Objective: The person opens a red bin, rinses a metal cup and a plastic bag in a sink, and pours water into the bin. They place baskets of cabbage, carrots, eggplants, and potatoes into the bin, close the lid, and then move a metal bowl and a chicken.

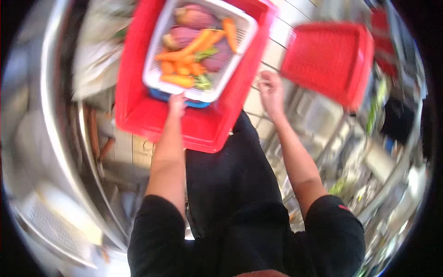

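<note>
I look straight down at my own body. My left hand (176,104) grips the near rim of a white slotted basket (159,46) that holds carrots (184,54), purple sweet potatoes (196,18) and some greens. The basket sits inside a big red tub (138,111) on the floor, with a blue piece showing under its near edge. My right hand (271,90) hangs beside the tub's right side, fingers loosely curled with nothing in them, close to a second red tub (330,57) lying empty.
A curved stainless steel counter edge (55,138) runs down the left, with a white slotted tray (50,226) below it. Blurred metal shelving and containers (369,166) fill the right side. Tiled floor (272,51) shows between the tubs.
</note>
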